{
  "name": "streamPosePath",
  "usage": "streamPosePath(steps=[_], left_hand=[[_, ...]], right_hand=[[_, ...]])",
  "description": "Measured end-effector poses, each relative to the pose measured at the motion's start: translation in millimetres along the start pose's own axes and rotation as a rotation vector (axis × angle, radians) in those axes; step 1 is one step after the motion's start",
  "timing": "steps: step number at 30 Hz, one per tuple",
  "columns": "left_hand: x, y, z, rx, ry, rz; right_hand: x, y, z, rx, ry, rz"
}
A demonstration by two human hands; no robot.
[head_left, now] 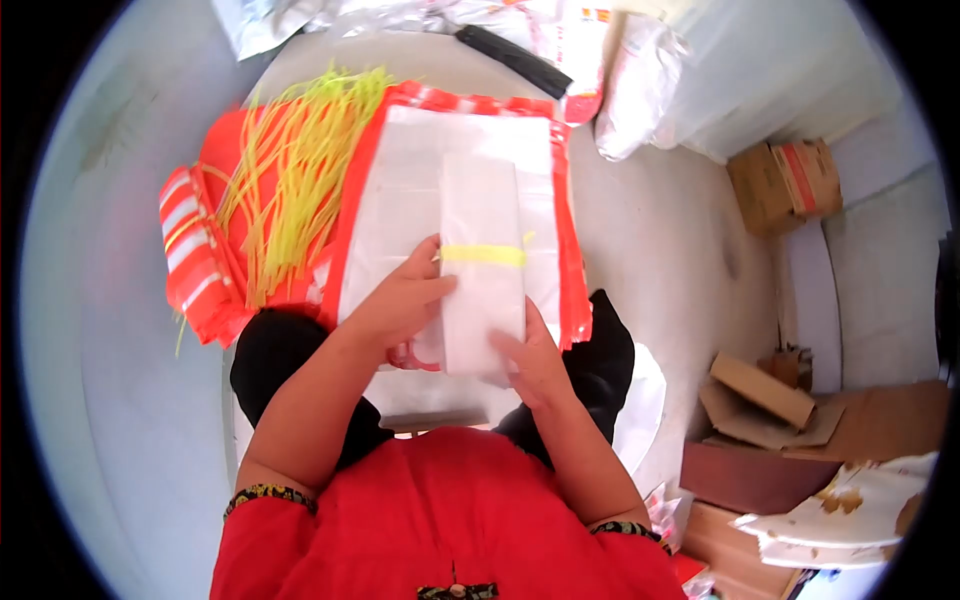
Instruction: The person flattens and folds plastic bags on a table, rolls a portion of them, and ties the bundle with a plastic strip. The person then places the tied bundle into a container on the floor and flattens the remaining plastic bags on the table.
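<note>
Between my two hands is a long, folded white bundle (481, 320) with a yellow strip (483, 255) tied around its middle. My left hand (405, 300) grips the bundle's left edge. On its lower right side, my right hand (533, 360) is closed around the edge, slightly blurred. A red loop (405, 357), partly hidden, shows below my left hand; its kind I cannot make out. Beneath the bundle lies a stack of white sheets with red edges (395, 190). Left of the stack, many loose yellow strips (290, 190) spread over red material.
A rolled red-and-white striped bundle (190, 245) lies at far left. A black roll (515, 60) and a silvery plastic-wrapped package (640, 85) are at the back. Cardboard boxes (790, 183) stand on the right, with an opened carton (765, 400) nearer. My knees flank the stack.
</note>
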State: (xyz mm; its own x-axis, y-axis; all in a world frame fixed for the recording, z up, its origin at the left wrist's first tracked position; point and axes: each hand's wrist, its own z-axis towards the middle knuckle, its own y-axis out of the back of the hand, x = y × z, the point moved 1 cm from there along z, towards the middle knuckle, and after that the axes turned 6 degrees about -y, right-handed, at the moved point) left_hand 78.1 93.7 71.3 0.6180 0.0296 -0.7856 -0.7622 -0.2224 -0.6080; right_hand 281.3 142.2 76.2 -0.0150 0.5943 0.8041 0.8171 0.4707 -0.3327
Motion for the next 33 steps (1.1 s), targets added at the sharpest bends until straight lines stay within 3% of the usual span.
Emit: streamPosePath(steps=[2,3,4,5,6,7,9,11,14,20,26,33], left_hand=[[-12.6,-12.6,-6.4,-0.101,-0.029,0.18],[-8.4,3.0,-1.1,-0.06,-0.188,0.276],[5.8,37.4,12.4,-0.068,-0.489,0.71],[-10.2,29.8,9.5,-0.116,-0.601,1.273],[-16.6,14.9,7.0,-0.137,-0.688,1.576],[-15.2,6.3,10.2,-0.117,-0.638,1.936],[0.6,13.1,17.4,-0.027,-0.466,2.063],[3.5,16.1,20.6,-0.015,-0.501,2.094],[7.7,24.2,24.9,-0.005,-0.54,2.126],[12.3,23.9,24.5,0.007,-0.533,2.187],[12.2,21.7,25.5,0.02,-0.517,2.213],[13.1,19.6,25.5,0.041,-0.561,2.228]], right_hand=[[4.9,13.0,-9.0,-0.039,0.031,-0.022],[5.0,31.0,-7.9,-0.022,0.073,-0.066],[2.1,58.2,-5.7,-0.015,0.11,-0.112],[3.1,84.5,-10.4,-0.014,0.142,-0.162],[12.8,106.4,-22.5,-0.026,0.13,-0.197],[14.7,135.9,-32.6,-0.015,0.131,-0.248],[23.9,189.9,-68.6,-0.039,0.04,-0.321],[12.6,250.1,-101.3,-0.088,0.094,-0.389],[-16.7,322.7,-152.9,-0.265,0.075,-0.16],[-138.0,426.5,-197.8,-0.562,0.014,0.049],[-243.6,480.2,-171.3,-0.632,-0.212,-0.037],[-232.1,477.5,-157.1,-0.801,-0.197,0.098]])
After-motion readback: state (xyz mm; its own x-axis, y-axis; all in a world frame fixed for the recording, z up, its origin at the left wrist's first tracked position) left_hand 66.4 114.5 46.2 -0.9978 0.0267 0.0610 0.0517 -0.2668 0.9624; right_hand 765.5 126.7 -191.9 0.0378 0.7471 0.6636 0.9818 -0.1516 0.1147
